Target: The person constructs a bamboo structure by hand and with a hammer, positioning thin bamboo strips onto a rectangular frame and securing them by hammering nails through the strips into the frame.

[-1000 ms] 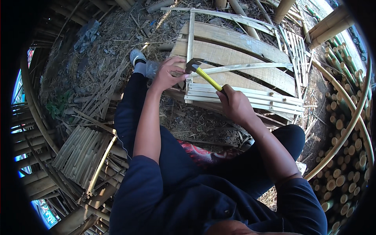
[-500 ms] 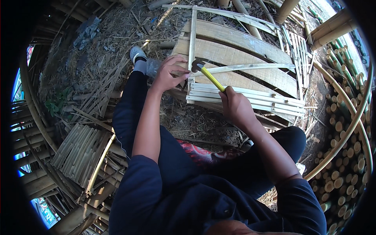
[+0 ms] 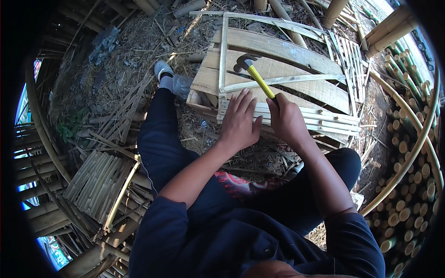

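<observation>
My right hand (image 3: 288, 119) is wrapped round the black grip end of a claw hammer (image 3: 261, 82) with a yellow handle. The hammer's dark head is raised over the boards at the frame's left end. Beside it, my left hand (image 3: 239, 121) is open and palm down, fingers stretched over the left ends of several pale slats (image 3: 320, 121). Those slats lie side by side along the near edge of a frame of thin bamboo strips (image 3: 223, 53). One strip (image 3: 301, 79) crosses the frame's middle. Underneath is a low platform of wide wooden boards (image 3: 278, 45).
Stacked cut bamboo poles (image 3: 408, 190) fill the right side, with bent bamboo strips (image 3: 402, 164) arching before them. A slatted bamboo panel (image 3: 99, 185) lies at left. Straw and scraps cover the ground (image 3: 125, 69). My shoe (image 3: 163, 69) rests left of the platform.
My left hand has left the frame's left corner and moved right and nearer, its fingers spreading out. The hammer has lifted off that corner and its head has swung farther away.
</observation>
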